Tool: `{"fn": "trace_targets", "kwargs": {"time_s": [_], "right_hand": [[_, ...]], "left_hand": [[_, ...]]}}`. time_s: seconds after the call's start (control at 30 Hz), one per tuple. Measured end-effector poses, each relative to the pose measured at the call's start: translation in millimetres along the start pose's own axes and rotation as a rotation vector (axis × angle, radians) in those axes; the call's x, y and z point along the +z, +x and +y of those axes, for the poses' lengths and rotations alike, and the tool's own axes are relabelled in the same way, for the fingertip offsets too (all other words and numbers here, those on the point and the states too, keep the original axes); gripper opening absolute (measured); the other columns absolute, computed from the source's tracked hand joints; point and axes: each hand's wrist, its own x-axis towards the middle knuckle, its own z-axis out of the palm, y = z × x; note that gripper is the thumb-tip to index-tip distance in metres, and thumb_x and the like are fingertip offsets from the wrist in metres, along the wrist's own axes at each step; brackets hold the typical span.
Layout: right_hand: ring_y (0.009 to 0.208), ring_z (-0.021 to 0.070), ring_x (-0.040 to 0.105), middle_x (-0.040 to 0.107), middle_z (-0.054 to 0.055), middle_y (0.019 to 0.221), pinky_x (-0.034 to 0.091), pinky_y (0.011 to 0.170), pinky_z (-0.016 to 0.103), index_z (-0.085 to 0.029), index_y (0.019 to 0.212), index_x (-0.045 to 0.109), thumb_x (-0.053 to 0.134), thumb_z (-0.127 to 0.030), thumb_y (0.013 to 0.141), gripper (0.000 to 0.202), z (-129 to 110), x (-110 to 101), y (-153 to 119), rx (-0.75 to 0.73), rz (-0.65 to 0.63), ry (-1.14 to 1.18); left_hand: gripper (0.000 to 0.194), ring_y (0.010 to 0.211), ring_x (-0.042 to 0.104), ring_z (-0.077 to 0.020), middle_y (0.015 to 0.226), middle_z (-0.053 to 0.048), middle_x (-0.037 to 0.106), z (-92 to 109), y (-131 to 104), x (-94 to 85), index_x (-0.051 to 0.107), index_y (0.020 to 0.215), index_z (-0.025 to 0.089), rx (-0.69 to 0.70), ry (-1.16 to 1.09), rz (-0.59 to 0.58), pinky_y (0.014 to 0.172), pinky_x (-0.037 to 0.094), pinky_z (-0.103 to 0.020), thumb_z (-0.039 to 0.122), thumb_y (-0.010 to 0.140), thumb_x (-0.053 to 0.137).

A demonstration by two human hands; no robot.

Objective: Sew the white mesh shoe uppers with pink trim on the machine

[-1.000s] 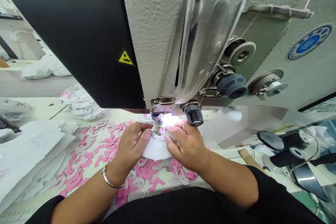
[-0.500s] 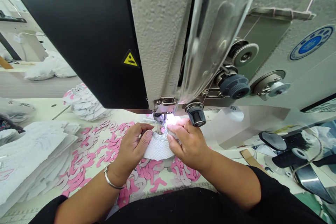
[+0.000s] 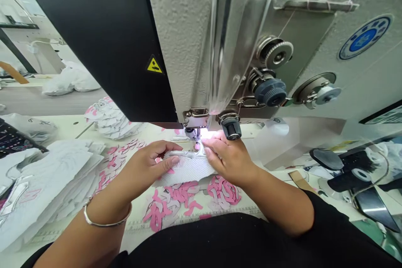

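A white mesh fabric piece (image 3: 190, 169) with a stitched, curved upper edge lies under the needle area of a sewing machine (image 3: 179, 46). My left hand (image 3: 160, 163) grips its left end, thumb on top and fingers curled behind the edge. On the right, my right hand (image 3: 228, 157) pinches the piece close to the presser foot (image 3: 197, 137), fingertips beside the lit needle. Part of the fabric is hidden behind my right fingers. Small pink cut pieces (image 3: 184, 192) lie scattered on the table just in front of the fabric.
Stacked white fabric pieces (image 3: 59, 180) stand at the left, with another stack (image 3: 111, 119) behind them. A black thread spool (image 3: 348, 180) lies among clutter at the right. The machine's tension knobs (image 3: 270, 90) jut out above my right hand. A ruler tape (image 3: 251, 210) runs along the front edge.
The fabric has turned and its left end now reaches farther left. My left hand has moved left with it, while my right hand stays near the needle. The camera view has shifted slightly.
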Motion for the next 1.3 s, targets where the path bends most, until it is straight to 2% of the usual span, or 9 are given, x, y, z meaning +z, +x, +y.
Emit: {"fn": "trace_targets", "kwargs": {"time_s": [0.17,0.3,0.37,0.47,0.53,0.73,1.03,1.2,1.3], "right_hand": [[0.095,0.0219,0.062,0.069,0.005,0.103,0.048,0.088,0.037,-0.023,0.107,0.07,0.051,-0.027,0.096,0.022,6,-18,3,0.028,-0.064,0.064],[0.098,0.0214,0.06,0.067,0.004,0.103,0.047,0.088,0.036,-0.025,0.107,0.065,0.05,-0.03,0.096,0.019,27,-25,-3,0.092,0.083,0.078],[0.098,0.0216,0.06,0.065,0.005,0.103,0.046,0.086,0.036,-0.023,0.104,0.062,0.047,-0.029,0.096,0.018,44,-24,-10,0.231,0.063,0.021],[0.094,0.0209,0.06,0.064,0.007,0.103,0.045,0.079,0.033,-0.021,0.101,0.061,0.039,-0.027,0.098,0.022,69,-17,-24,0.466,-0.364,-0.11],[0.09,0.0201,0.06,0.066,0.006,0.102,0.043,0.074,0.03,-0.021,0.097,0.064,0.049,-0.025,0.094,0.016,82,-8,-33,0.457,-0.562,-0.105],[0.092,0.0224,0.06,0.065,0.008,0.103,0.039,0.068,0.028,-0.021,0.097,0.065,0.064,-0.021,0.082,0.015,83,23,-51,0.306,-0.803,-0.086],[0.085,0.0214,0.058,0.062,0.007,0.094,0.041,0.067,0.028,-0.019,0.081,0.061,0.057,-0.013,0.078,0.007,71,26,-47,0.29,-0.707,-0.027],[0.079,0.0153,0.059,0.061,0.003,0.093,0.048,0.069,0.027,-0.021,0.098,0.055,0.045,-0.026,0.095,0.012,55,-1,-37,0.382,-0.501,0.117],[0.072,0.0141,0.059,0.061,0.001,0.088,0.05,0.065,0.027,-0.023,0.111,0.054,0.049,-0.038,0.098,0.02,34,-21,-31,0.457,-0.307,0.496]], "left_hand": [[0.04,0.064,0.058,-0.0176,0.074,-0.002,0.065,4,-5,4.9,0.066,0.105,0.022,-0.07,-0.018,-0.013,0.053,0.042,-0.025,0.056,0.083,0.064],[0.036,0.056,0.051,-0.0135,0.069,0.001,0.059,4,-5,22.6,0.061,0.099,0.02,-0.151,-0.316,0.012,0.049,0.038,-0.022,0.051,0.081,0.067],[0.033,0.054,0.05,-0.0124,0.065,0.002,0.057,7,-4,33.0,0.057,0.094,0.02,-0.195,-0.495,0.029,0.047,0.038,-0.021,0.048,0.08,0.069],[0.032,0.053,0.05,-0.0121,0.064,0.003,0.057,14,-4,43.9,0.053,0.089,0.021,-0.242,-0.63,0.021,0.047,0.039,-0.02,0.045,0.079,0.071],[0.033,0.053,0.051,-0.012,0.065,0.002,0.058,19,-4,46.9,0.055,0.092,0.021,-0.252,-0.638,0.029,0.047,0.039,-0.02,0.046,0.079,0.071],[0.037,0.052,0.053,-0.0122,0.071,0.0,0.062,22,-5,49.9,0.057,0.1,0.02,-0.257,-0.681,0.04,0.045,0.038,-0.02,0.048,0.079,0.07],[0.031,0.051,0.049,-0.0112,0.064,0.004,0.055,23,-10,55.3,0.05,0.092,0.022,-0.22,-0.695,0.035,0.043,0.042,-0.021,0.045,0.081,0.068],[0.027,0.05,0.049,-0.0108,0.065,0.004,0.055,26,-12,56.2,0.05,0.092,0.022,-0.208,-0.567,0.07,0.045,0.041,-0.022,0.044,0.084,0.064],[0.024,0.051,0.05,-0.0108,0.067,0.004,0.055,27,-11,57.0,0.051,0.093,0.022,-0.203,-0.524,0.067,0.047,0.042,-0.022,0.042,0.085,0.061]]}}
